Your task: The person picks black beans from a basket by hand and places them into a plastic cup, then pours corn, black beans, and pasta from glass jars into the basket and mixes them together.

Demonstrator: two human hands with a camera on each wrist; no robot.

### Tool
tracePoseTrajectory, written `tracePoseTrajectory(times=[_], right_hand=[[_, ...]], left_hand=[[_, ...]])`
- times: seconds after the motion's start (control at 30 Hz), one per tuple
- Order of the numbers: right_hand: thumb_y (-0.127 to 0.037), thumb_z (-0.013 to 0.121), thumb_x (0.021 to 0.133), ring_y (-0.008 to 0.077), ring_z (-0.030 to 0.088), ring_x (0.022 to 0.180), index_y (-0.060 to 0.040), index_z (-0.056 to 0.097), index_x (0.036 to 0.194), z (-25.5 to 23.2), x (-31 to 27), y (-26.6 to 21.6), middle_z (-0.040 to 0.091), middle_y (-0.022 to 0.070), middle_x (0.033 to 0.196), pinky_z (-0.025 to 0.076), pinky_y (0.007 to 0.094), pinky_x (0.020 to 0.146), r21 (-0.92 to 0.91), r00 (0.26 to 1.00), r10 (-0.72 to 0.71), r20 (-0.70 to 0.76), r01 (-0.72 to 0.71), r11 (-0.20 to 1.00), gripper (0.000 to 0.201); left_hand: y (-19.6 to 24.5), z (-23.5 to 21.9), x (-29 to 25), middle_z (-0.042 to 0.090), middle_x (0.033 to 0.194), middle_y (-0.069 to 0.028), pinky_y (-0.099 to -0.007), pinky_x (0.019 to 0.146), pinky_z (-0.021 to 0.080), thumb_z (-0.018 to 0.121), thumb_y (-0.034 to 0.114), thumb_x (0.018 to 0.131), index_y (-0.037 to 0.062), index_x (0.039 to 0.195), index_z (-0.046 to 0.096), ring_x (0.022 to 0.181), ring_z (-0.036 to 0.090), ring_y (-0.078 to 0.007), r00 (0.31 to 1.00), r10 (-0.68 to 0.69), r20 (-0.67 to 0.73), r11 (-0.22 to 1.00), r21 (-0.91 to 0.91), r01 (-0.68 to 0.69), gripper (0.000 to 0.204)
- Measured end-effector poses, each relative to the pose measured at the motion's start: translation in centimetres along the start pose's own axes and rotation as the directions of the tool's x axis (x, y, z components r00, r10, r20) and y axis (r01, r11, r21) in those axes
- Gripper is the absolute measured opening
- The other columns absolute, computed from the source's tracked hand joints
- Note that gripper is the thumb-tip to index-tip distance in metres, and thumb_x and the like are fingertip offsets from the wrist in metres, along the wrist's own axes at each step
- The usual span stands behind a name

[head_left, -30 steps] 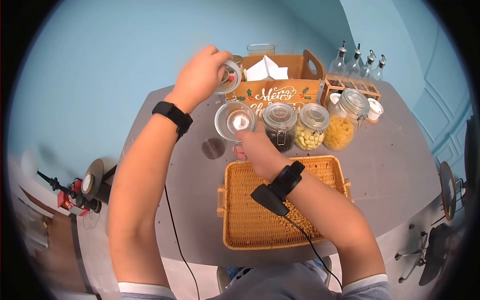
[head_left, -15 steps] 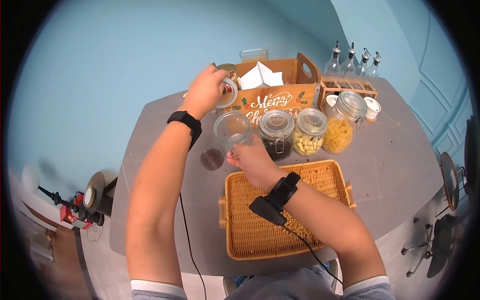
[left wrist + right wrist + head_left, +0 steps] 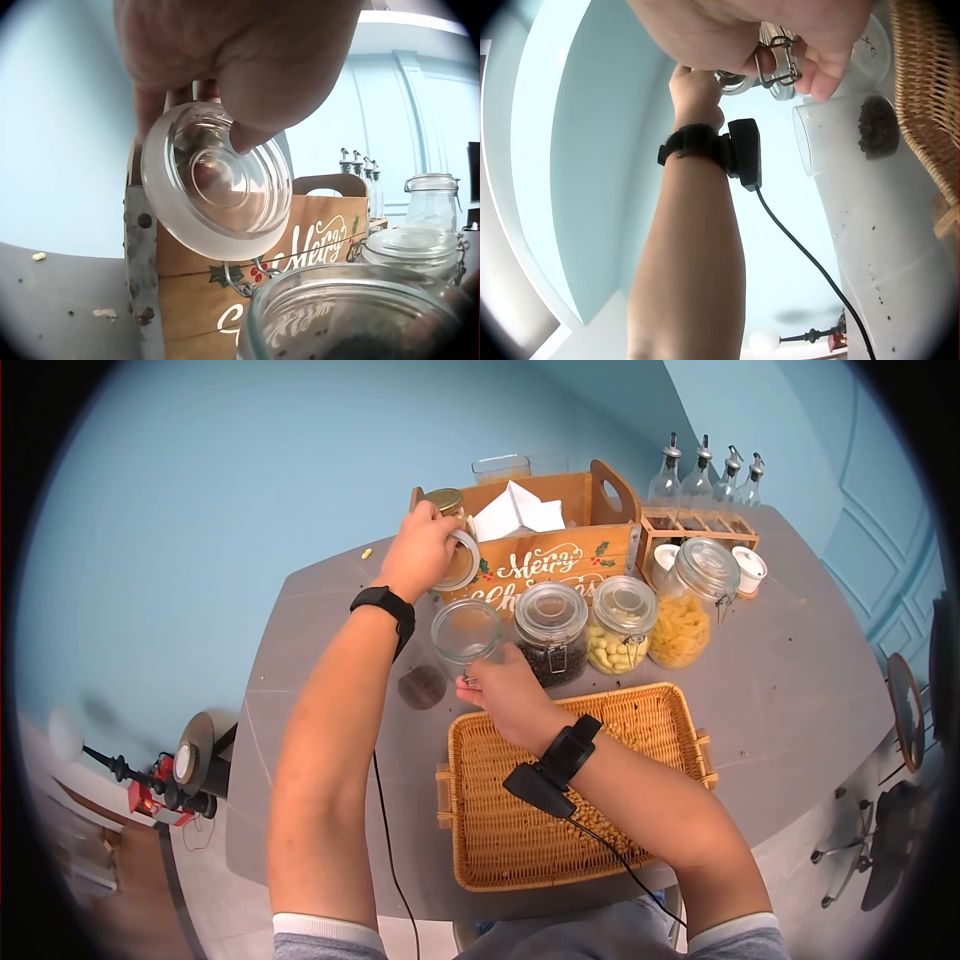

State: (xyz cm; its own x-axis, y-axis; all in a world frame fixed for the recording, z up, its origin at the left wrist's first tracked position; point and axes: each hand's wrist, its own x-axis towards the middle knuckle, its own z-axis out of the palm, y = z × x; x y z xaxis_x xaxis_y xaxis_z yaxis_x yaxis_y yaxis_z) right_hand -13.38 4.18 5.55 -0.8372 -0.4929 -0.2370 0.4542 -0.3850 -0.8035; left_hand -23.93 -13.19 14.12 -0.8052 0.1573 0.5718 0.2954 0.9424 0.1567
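My left hand holds the round glass lid of a clip-top jar, its pale rubber seal round the edge. The lid is tipped up on its wire hinge, above and behind the open glass jar. At the jar's near side my right hand pinches the wire clasp between thumb and fingers. Just left of the jar, a clear glass cup with dark beans in its bottom stands on the table. The right hand hides part of the jar's lower wall.
Lidded jars of dark beans, pale pieces and pasta stand to the right. Behind are a wooden Christmas crate and a rack of bottles. A wicker tray with scattered beans lies in front.
My left hand has come down and slightly right with the lid. The jar looks less tipped towards me, and my right hand has stayed at its clasp.
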Motion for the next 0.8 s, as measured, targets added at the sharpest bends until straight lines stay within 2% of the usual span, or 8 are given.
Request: tracePoseTrajectory(times=[0.07, 0.2, 0.27, 0.5, 0.6, 0.67, 0.73, 0.8], right_hand=[[-0.006, 0.054, 0.091, 0.0202, 0.059, 0.097, 0.0014, 0.037, 0.122, -0.3, 0.0, 0.3, 0.050, 0.0122, 0.113, 0.054, 0.0336, 0.087, 0.009, 1.000, 0.001, -0.003, -0.001, 1.000, 0.036], [-0.007, 0.056, 0.092, 0.0196, 0.059, 0.097, 0.0005, 0.036, 0.123, -0.8, 0.3, 0.9, 0.051, 0.0118, 0.112, 0.054, 0.0330, 0.087, -0.010, 1.000, 0.004, 0.006, -0.004, 1.000, 0.038], [-0.008, 0.056, 0.092, 0.0196, 0.059, 0.098, 0.0003, 0.036, 0.124, -0.8, 0.4, 1.1, 0.051, 0.0119, 0.112, 0.054, 0.0331, 0.087, -0.009, 1.000, -0.002, 0.000, 0.002, 1.000, 0.039], [-0.009, 0.058, 0.092, 0.0197, 0.060, 0.098, -0.0004, 0.035, 0.121, -0.9, 0.5, 1.4, 0.054, 0.0115, 0.106, 0.054, 0.0336, 0.087, -0.040, 0.999, -0.038, 0.008, 0.038, 0.998, 0.038], [-0.010, 0.060, 0.092, 0.0194, 0.060, 0.097, -0.0007, 0.037, 0.119, -1.0, 0.3, 1.5, 0.055, 0.0115, 0.106, 0.054, 0.0343, 0.088, -0.035, 0.999, -0.037, 0.006, 0.037, 0.999, 0.037], [-0.010, 0.060, 0.091, 0.0188, 0.059, 0.097, -0.0012, 0.038, 0.118, -0.8, -0.1, 1.3, 0.055, 0.0115, 0.106, 0.053, 0.0342, 0.087, -0.023, 1.000, -0.024, 0.007, 0.024, 0.999, 0.036], [-0.011, 0.061, 0.091, 0.0182, 0.059, 0.097, -0.0017, 0.039, 0.116, -0.9, -0.4, 1.1, 0.056, 0.0115, 0.107, 0.052, 0.0342, 0.087, -0.015, 1.000, -0.012, 0.008, 0.012, 1.000, 0.035], [-0.016, 0.063, 0.091, 0.0198, 0.057, 0.103, 0.0036, 0.033, 0.133, -1.3, -0.8, 1.0, 0.055, 0.0147, 0.116, 0.050, 0.0339, 0.091, -0.096, 0.998, 0.004, 0.060, 0.002, 0.995, 0.056]], left_hand=[[0.1, 0.4, -0.1, 0.055, 0.106, -0.0084, -0.0405, 0.088, 0.048, 0.068, 0.009, 0.083, 0.0150, 0.104, 0.073, 0.101, 0.054, -0.0290, 1.000, -0.023, 0.017, 0.988, 0.150, 0.020, 0.022], [-0.1, 1.0, -0.4, 0.054, 0.106, -0.0054, -0.0394, 0.089, 0.047, 0.068, 0.010, 0.082, 0.0175, 0.102, 0.074, 0.102, 0.051, -0.0273, 0.999, 0.040, -0.006, 0.978, 0.204, -0.038, 0.022], [-0.2, 1.3, -0.4, 0.054, 0.103, -0.0066, -0.0383, 0.087, 0.047, 0.069, 0.008, 0.081, 0.0131, 0.104, 0.075, 0.097, 0.051, -0.0294, 0.996, 0.066, -0.056, 0.983, 0.172, -0.056, 0.024], [-0.3, 2.3, -0.7, 0.055, 0.103, -0.0070, -0.0395, 0.087, 0.048, 0.069, 0.008, 0.080, 0.0134, 0.101, 0.075, 0.099, 0.052, -0.0296, 0.997, 0.035, -0.070, 0.987, 0.160, -0.023, 0.023], [0.0, 2.2, -1.0, 0.058, 0.104, -0.0091, -0.0411, 0.088, 0.049, 0.067, 0.006, 0.080, 0.0126, 0.106, 0.074, 0.099, 0.055, -0.0311, 0.993, 0.059, -0.100, 0.990, 0.135, -0.045, 0.027], [0.1, 1.5, -1.5, 0.060, 0.111, -0.0110, -0.0435, 0.092, 0.049, 0.066, 0.006, 0.080, 0.0082, 0.113, 0.070, 0.106, 0.056, -0.0346, 0.996, 0.041, -0.077, 0.999, 0.023, -0.039, 0.033], [0.0, 0.1, -2.6, 0.059, 0.118, -0.0129, -0.0423, 0.095, 0.048, 0.067, 0.008, 0.082, 0.0067, 0.119, 0.066, 0.112, 0.055, -0.0340, 0.996, 0.013, -0.084, 0.999, -0.030, -0.016, 0.037], [-0.1, -1.7, -4.5, 0.058, 0.125, -0.0148, -0.0411, 0.097, 0.048, 0.068, 0.010, 0.084, 0.0051, 0.125, 0.062, 0.119, 0.054, -0.0334, 0.996, -0.020, -0.087, 0.996, -0.086, 0.013, 0.042]])
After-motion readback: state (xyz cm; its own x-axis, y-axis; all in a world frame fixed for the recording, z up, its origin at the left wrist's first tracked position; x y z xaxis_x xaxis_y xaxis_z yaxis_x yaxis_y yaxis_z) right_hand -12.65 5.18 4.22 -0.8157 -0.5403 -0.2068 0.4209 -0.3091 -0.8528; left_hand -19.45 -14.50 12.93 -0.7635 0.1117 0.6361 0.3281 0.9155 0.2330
